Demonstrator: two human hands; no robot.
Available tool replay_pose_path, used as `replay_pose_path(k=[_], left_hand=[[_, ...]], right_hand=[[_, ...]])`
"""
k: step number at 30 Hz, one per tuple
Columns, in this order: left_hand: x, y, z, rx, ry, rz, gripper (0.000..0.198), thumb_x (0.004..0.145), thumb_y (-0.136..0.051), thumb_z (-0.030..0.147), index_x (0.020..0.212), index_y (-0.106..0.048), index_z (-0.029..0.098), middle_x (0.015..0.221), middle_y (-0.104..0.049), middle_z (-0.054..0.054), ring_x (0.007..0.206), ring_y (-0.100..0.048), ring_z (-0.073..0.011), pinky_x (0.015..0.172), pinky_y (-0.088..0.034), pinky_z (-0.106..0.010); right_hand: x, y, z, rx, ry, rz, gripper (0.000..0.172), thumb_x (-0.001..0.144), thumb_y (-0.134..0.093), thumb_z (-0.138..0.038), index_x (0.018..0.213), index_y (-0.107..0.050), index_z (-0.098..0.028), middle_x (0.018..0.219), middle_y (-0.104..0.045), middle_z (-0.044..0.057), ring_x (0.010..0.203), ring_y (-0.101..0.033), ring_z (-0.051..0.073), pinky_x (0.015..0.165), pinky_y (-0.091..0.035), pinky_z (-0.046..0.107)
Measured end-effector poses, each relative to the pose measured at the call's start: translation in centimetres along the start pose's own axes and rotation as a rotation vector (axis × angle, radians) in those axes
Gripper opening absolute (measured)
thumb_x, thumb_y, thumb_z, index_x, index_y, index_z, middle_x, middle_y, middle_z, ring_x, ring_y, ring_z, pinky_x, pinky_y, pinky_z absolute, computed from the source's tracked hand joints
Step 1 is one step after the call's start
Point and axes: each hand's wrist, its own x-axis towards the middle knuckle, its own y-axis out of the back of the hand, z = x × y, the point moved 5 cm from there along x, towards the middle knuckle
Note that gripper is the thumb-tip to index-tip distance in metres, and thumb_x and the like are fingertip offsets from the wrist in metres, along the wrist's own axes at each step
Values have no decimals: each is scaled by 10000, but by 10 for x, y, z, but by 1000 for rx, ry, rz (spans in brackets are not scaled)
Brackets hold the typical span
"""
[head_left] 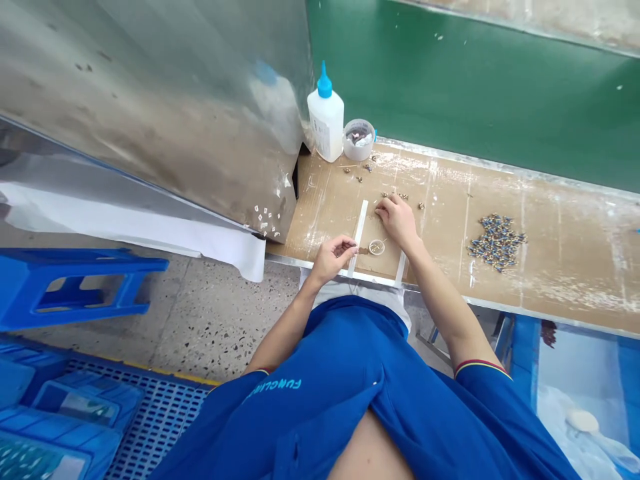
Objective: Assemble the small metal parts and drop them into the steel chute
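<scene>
Because the camera looks down from the wearer's head, a blue polo shirt (pixel 345 380) and two bare forearms fill the lower part of the view, reaching onto a long worktop (pixel 560 267) covered in white-smeared cardboard.

Well beyond the fingers rises a green panel (pixel 475 80), and to their left leans a large stainless steel sheet (pixel 150 100). Below and left of them lie a speckled terrazzo floor (pixel 215 320), a blue plastic stool (pixel 65 287) and a blue mesh mat (pixel 155 417).

On the worktop, well right of the fingers, sits a heap of small blue-and-brass parts (pixel 497 242). Beyond the fingers stand a white glue bottle (pixel 326 120) with a blue nozzle and, touching its right side, a clear plastic tub (pixel 359 140) holding small parts.

Two white strips (pixel 358 239) lie near the hands, and a small pale ring (pixel 377 247) rests between them. The left hand (pixel 330 260) has its fingers (pixel 346 248) pinched together on a small brown piece (pixel 363 251), held just above the ring's side of the nearer strip. The right hand (pixel 397 220) curls its fingers (pixel 381 212) down beside a scatter of small brass parts (pixel 393 195); whether they grip anything, I cannot tell.
</scene>
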Motion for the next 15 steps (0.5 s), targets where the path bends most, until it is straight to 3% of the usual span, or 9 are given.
replay_pose_path(k=[3, 6, 10, 15], left_hand=[[2, 9, 19, 68, -64, 72, 303, 844, -706, 437, 859, -682, 136, 795, -713, -44, 721, -664, -126, 702, -557, -232], [0, 14, 43, 152, -150, 127, 280, 885, -668, 414, 884, -715, 137, 810, -740, -55, 706, -676, -133, 660, -545, -226], [-10, 8, 79, 300, -291, 149, 200, 920, -656, 334, 883, -745, 159, 797, -756, -49, 697, -688, -139, 644, -538, -236], [-32, -9, 109, 331, -431, 235, 156, 936, -664, 303, 900, -754, 180, 839, -773, -44, 739, -710, -135, 698, -564, -241]], right_hand=[[5, 12, -6, 99, -51, -40, 125, 806, -638, -149, 702, -598, -207, 810, -681, 67, 781, -619, 217, 795, -495, 368], [-1, 32, -17, 365, -145, 23, 133, 773, -686, -183, 676, -596, -196, 679, -662, 18, 654, -607, 175, 708, -515, 342], [-37, 60, -53, 787, -114, 167, 169, 779, -755, -343, 788, -675, -195, 684, -688, 1, 614, -626, 144, 608, -536, 295], [-88, 69, -97, 992, -93, 214, 240, 750, -827, -419, 786, -700, -219, 682, -699, -6, 603, -645, 135, 592, -580, 289]])
